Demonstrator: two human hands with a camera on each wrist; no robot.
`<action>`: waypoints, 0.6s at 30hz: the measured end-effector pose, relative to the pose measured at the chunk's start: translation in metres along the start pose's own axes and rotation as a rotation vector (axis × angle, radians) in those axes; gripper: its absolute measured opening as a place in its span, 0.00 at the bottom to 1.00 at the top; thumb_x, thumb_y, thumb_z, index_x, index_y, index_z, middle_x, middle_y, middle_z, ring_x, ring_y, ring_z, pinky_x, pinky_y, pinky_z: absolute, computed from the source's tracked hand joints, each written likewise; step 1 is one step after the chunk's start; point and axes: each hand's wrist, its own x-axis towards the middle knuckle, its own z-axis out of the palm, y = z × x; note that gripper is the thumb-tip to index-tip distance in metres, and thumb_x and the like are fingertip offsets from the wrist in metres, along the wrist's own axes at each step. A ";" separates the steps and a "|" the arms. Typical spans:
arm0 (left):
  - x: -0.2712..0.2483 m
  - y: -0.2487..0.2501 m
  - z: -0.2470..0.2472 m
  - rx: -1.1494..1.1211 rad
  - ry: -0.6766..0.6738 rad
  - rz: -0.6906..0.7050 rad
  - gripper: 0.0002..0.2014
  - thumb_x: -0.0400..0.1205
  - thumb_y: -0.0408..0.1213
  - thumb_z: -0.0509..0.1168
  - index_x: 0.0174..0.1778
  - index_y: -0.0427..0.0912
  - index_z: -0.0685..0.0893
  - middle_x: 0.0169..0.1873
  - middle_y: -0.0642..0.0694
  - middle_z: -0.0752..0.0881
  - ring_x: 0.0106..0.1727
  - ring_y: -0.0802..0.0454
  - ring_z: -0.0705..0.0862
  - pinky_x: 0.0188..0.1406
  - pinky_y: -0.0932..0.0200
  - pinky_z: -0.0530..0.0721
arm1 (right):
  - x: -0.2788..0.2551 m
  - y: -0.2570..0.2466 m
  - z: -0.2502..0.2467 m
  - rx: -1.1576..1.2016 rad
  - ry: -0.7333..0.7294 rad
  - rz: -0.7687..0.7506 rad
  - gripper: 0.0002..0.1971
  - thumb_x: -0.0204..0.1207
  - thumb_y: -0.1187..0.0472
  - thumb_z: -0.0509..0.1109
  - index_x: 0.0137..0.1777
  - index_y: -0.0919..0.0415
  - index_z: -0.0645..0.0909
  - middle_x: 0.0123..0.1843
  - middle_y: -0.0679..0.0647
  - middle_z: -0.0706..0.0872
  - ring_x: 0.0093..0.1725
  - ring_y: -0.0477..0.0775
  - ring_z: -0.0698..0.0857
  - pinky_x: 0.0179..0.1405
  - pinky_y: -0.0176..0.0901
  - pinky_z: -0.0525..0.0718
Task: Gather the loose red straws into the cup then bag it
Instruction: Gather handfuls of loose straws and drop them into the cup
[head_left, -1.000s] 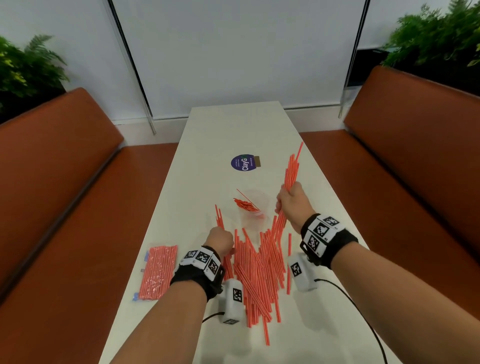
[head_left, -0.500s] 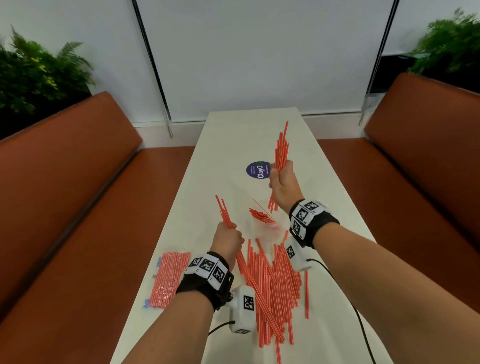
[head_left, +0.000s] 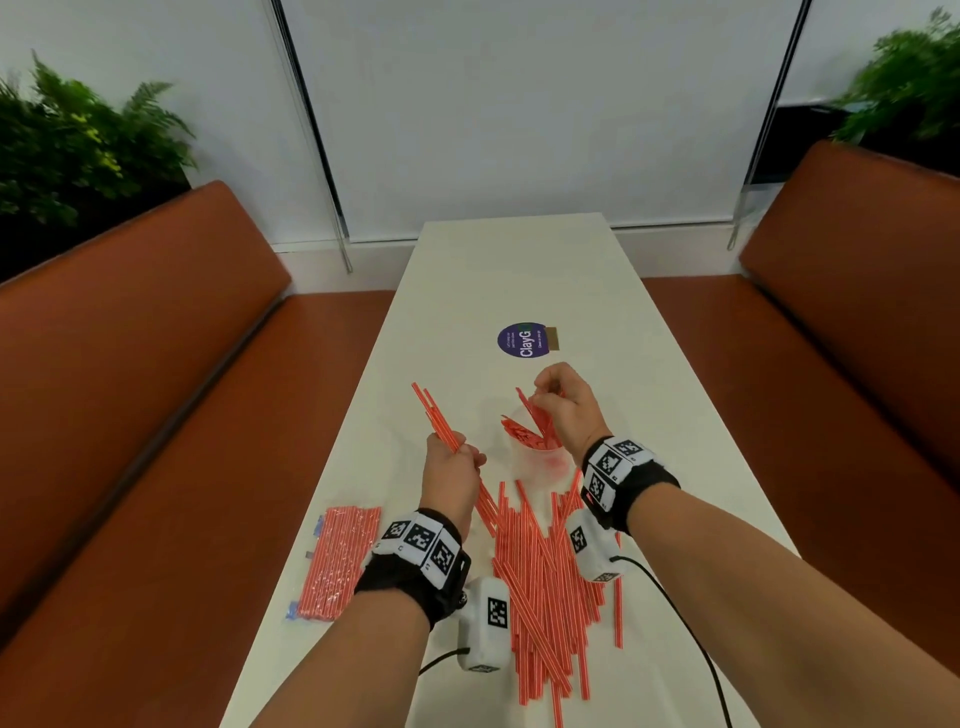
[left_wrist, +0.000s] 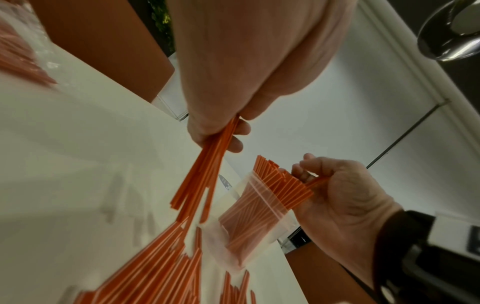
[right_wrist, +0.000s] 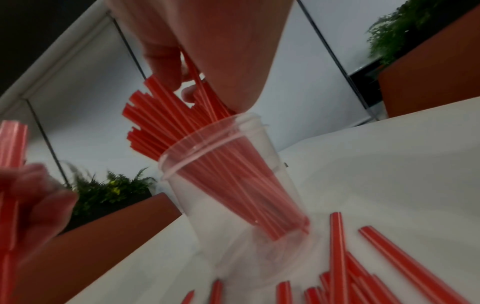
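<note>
We saw even, soft light in the head view, with faint shadows on the tabletop (head_left: 519, 270) and the walls bowed at the edges. Both wrist views were dimmer and strongly warped. In the left wrist view the loose straws (left_wrist: 155, 267) smeared with motion blur; in the right wrist view the left hand (right_wrist: 31, 201) was blurred and the cup (right_wrist: 233, 185) soft.

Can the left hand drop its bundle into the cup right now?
Probably not yet. The left hand grips a bundle of straws beside the cup, but the right hand hangs over the mouth, fingers among the straws standing there. Once it lifts away, the path looks free.
</note>
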 end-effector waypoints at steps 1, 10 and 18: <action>0.000 0.001 0.001 -0.001 0.006 0.011 0.11 0.84 0.27 0.50 0.44 0.48 0.71 0.38 0.45 0.79 0.47 0.47 0.77 0.49 0.52 0.75 | -0.001 0.000 0.001 -0.021 -0.009 -0.018 0.10 0.72 0.70 0.64 0.37 0.52 0.74 0.35 0.50 0.75 0.36 0.51 0.74 0.38 0.37 0.75; -0.001 0.008 0.004 0.008 0.030 0.075 0.08 0.84 0.28 0.51 0.55 0.43 0.70 0.40 0.47 0.80 0.52 0.46 0.79 0.55 0.52 0.76 | -0.003 -0.007 0.012 -0.793 -0.128 -0.042 0.32 0.71 0.36 0.66 0.69 0.55 0.72 0.69 0.57 0.74 0.70 0.59 0.71 0.70 0.58 0.66; -0.002 0.056 0.002 -0.074 0.065 0.272 0.07 0.85 0.28 0.49 0.53 0.43 0.69 0.39 0.49 0.80 0.47 0.50 0.78 0.54 0.52 0.77 | -0.012 0.006 -0.032 -0.679 -0.406 0.145 0.69 0.48 0.46 0.87 0.84 0.56 0.45 0.84 0.57 0.57 0.83 0.59 0.59 0.81 0.62 0.62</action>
